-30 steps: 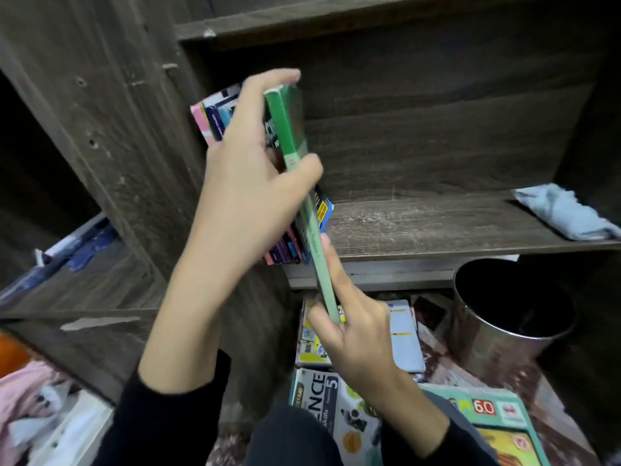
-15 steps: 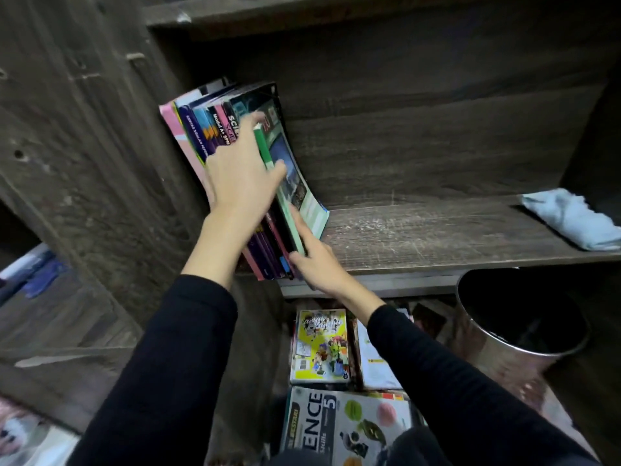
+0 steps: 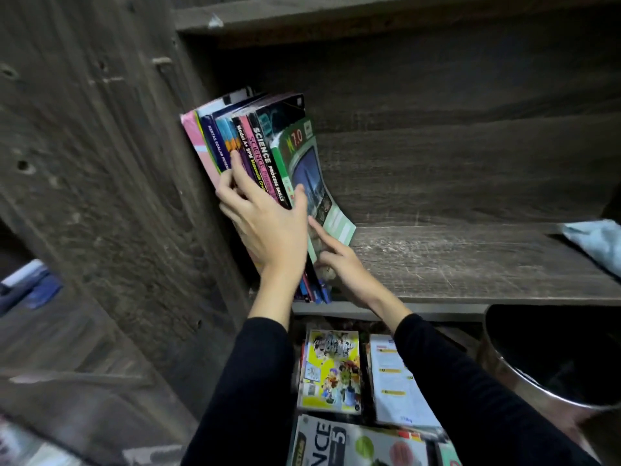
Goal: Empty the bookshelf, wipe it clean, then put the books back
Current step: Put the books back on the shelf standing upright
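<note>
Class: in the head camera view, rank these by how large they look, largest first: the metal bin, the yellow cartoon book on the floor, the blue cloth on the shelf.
1. metal bin, though partly cut off and nearer the camera.
2. yellow cartoon book.
3. blue cloth, cut by the frame edge, so its true size is unsure.

Green book point(image 3: 304, 183) now slotted in at the right end of the book row point(image 3: 248, 146), left hand point(image 3: 265, 223) dropped from its spine top to flat across spines, right hand point(image 3: 339, 260) fingertip on its lower cover.

Seven shelved books point(image 3: 255, 153), one cloth point(image 3: 594, 242), two hands point(image 3: 268, 227).
</note>
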Action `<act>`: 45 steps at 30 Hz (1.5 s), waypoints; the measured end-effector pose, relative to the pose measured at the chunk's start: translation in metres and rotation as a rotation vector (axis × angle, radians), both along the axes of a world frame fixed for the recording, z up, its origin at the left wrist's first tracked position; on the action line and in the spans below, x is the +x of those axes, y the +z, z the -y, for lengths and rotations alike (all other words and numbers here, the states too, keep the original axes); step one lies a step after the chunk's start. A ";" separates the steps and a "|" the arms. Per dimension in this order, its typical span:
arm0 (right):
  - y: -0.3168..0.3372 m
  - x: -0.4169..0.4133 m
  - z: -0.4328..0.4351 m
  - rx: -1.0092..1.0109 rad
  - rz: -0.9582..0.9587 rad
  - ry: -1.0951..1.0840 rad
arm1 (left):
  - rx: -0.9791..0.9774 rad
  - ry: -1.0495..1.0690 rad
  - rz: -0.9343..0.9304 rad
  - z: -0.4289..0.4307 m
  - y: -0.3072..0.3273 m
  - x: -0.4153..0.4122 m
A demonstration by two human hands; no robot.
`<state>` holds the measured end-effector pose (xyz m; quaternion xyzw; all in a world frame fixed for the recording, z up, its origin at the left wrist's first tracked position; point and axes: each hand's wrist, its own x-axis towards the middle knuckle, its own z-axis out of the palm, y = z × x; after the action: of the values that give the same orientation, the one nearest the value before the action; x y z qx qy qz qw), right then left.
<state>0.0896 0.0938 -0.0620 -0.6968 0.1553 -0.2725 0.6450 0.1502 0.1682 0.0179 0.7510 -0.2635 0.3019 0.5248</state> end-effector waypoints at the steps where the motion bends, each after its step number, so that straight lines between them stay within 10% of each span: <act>1: 0.003 -0.001 0.003 0.036 -0.012 -0.021 | -0.005 0.023 -0.005 0.002 0.000 -0.001; 12: -0.024 0.013 0.013 0.187 -0.185 -0.109 | -0.044 -0.054 -0.291 -0.003 0.000 0.012; 24: -0.021 0.012 0.021 0.281 -0.098 0.075 | -0.217 -0.106 -0.209 0.006 -0.005 0.003; 45: 0.023 -0.001 0.019 -0.184 -0.095 -0.062 | -0.073 -0.438 -0.258 -0.031 -0.009 0.039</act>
<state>0.0887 0.0751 -0.0392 -0.7603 0.1815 -0.2719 0.5613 0.1894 0.1995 0.0085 0.6889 -0.3398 0.0918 0.6337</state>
